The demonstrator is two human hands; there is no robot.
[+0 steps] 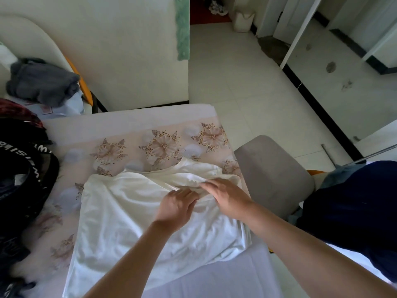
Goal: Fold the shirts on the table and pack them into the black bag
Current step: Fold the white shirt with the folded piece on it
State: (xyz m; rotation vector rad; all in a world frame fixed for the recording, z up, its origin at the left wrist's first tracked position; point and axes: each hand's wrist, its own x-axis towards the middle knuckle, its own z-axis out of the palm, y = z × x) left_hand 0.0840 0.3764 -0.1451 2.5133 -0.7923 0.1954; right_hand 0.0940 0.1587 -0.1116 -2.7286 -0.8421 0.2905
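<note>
Bare forearms reaching in from bottom edge, meeting over white soft-fabric shirt [133, 211] lying on floral-print tablecloth [120, 136]; left hand [178, 206] curling, fingers pinching bunched fold near shirt's upper right; right hand [225, 195] lying palm-down, fingers spread, pressing same ridge; black bag with white lettering [23, 168] sitting at table's left edge, just beside shirt. Advice for fold: keep one hand anchoring, draw fabric taut, align edges before creasing; wrinkles remaining across body.

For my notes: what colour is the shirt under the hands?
White shirt, in the head view.
</note>
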